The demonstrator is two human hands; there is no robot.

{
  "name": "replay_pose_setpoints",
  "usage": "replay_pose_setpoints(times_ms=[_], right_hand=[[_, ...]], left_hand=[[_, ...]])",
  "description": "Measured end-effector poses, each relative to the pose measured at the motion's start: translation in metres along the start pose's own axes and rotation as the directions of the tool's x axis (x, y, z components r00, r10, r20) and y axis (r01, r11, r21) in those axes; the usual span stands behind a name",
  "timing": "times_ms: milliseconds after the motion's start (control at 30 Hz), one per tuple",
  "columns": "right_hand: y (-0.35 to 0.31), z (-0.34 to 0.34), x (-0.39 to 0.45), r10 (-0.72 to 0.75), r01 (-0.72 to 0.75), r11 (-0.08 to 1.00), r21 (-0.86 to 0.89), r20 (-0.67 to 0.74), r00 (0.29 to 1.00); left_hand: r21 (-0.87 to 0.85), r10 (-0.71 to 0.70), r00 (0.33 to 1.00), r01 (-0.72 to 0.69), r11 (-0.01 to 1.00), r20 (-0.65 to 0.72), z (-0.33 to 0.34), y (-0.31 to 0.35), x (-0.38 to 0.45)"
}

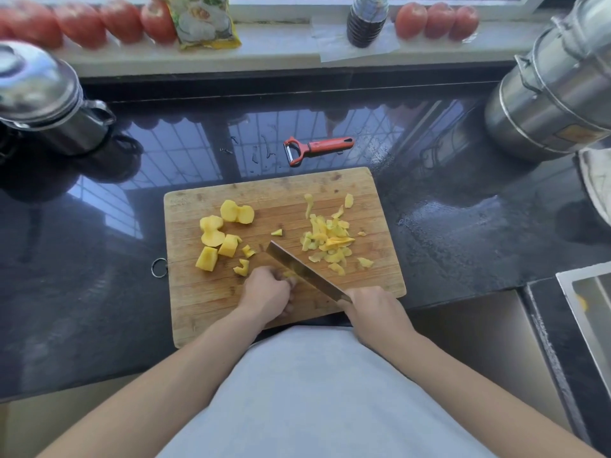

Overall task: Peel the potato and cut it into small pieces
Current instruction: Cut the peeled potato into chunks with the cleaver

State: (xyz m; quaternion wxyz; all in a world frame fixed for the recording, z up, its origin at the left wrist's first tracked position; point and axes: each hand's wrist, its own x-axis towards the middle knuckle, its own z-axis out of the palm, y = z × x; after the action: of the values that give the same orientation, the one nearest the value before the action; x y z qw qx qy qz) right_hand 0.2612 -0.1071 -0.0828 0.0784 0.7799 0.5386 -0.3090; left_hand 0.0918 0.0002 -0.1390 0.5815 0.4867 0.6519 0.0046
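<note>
Potato piece [289, 274] under left-hand [266, 292] grip, beside knife [305, 273]

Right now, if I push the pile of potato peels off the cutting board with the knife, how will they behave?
The potato peels are thin, curled strips, so they are probably light and floppy and will scatter rather than slide together. They look moist, so some may stick to the cutting board or the knife. They are unlikely to roll.
</note>
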Motion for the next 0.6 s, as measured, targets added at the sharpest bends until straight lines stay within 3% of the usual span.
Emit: replay_pose_setpoints(times_ms=[200, 367, 600], right_hand=[[-0.005, -0.003, -0.001, 0.029, -0.029, 1.000, 0.006, 0.003, 1.000], [-0.011, 0.002, 0.004, 0.024, -0.025, 0.993, -0.119, -0.007, 1.000], [-0.016, 0.001, 0.017, -0.035, 0.033, 0.998, -0.053, -0.030, 0.999]], left_hand=[[0.009, -0.031, 0.999, 0.030, 0.999, 0.039, -0.003, 0.002, 0.001], [0.001, -0.039, 0.998, 0.039, 0.999, 0.055, -0.005, 0.002, 0.001], [0.036, -0.035, 0.997, 0.033, 0.999, 0.064, -0.007, 0.006, -0.001]])
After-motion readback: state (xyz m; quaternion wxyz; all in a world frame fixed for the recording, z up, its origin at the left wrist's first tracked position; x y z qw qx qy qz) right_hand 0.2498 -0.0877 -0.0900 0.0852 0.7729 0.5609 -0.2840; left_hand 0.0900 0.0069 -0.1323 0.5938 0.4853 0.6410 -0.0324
